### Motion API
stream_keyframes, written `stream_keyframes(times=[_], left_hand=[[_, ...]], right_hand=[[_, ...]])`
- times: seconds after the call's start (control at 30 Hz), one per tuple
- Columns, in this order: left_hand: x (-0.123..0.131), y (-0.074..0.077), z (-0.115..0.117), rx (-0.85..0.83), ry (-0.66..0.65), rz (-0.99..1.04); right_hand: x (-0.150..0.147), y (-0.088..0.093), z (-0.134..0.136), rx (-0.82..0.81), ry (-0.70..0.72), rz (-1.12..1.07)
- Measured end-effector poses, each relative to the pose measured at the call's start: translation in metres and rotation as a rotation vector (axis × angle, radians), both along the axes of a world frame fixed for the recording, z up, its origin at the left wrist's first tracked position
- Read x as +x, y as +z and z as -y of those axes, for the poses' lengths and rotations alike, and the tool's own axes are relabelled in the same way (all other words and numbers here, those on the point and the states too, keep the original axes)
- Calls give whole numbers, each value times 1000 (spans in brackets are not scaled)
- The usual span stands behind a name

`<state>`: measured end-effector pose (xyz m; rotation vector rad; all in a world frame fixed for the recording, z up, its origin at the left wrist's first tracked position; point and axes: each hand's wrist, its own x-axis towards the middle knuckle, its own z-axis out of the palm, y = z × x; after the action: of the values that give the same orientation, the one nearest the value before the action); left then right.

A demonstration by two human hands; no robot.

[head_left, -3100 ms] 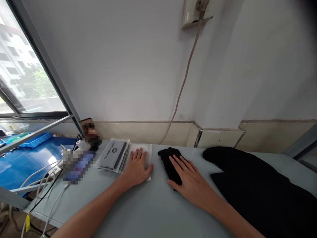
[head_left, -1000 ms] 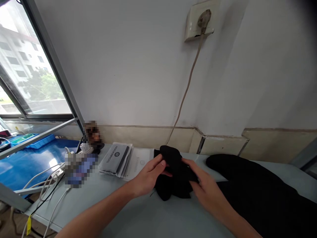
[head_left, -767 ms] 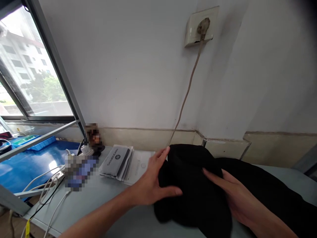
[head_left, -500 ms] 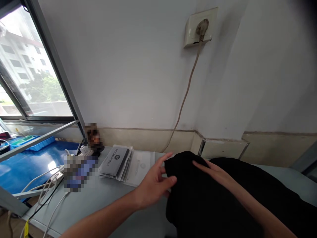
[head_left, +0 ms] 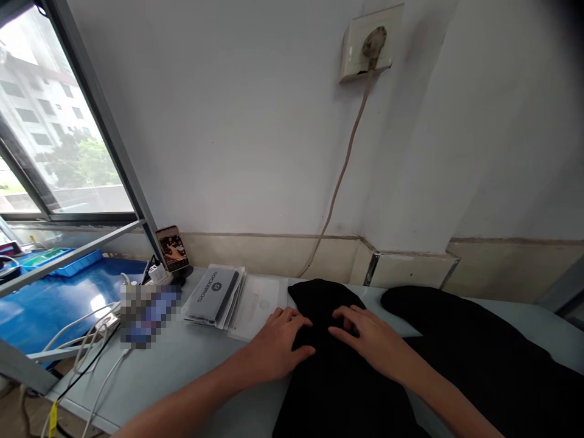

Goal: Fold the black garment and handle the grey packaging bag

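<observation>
Black fabric (head_left: 337, 395) lies on the grey tabletop (head_left: 201, 365), its rounded far end pointing toward the wall. My left hand (head_left: 280, 344) rests at the fabric's left edge, thumb and fingers apart. From the other side, my right hand (head_left: 371, 340) touches the top of the fabric, its fingers bent and its thumb apart from them. Neither hand visibly grips the cloth. More black fabric (head_left: 474, 340) spreads over the right of the table; whether it is one piece with the first I cannot tell.
A stack of grey ROCKBROS packages (head_left: 212, 298) and a clear plastic bag (head_left: 258, 307) lie beyond my left hand. At left are a phone (head_left: 172, 248) on a stand, a power strip with white cables (head_left: 104, 322), and a metal frame (head_left: 109, 134). A plugged-in cord (head_left: 349, 152) hangs down the wall.
The fabric's far end has gone from raised between my hands to lying flatter on the table. Both hands have come down; my right hand has shifted left, its fingers now more bent.
</observation>
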<state>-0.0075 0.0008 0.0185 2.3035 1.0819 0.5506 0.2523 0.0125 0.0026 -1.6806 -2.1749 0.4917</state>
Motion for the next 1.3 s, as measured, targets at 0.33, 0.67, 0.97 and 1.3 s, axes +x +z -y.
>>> stream_keyframes(times=[0.33, 0.67, 0.97, 1.3], left_hand=[[2, -4, -12, -189, 96, 54], [-5, -4, -19, -134, -7, 30], [-16, 4, -43, -367, 32, 286], [-11, 22, -22, 240, 10, 85]], right_hand=[[5, -8, 8, -117, 138, 119], [6, 1, 16, -192, 130, 157], [15, 10, 16, -267, 164, 152], [26, 16, 18, -290, 160, 100]])
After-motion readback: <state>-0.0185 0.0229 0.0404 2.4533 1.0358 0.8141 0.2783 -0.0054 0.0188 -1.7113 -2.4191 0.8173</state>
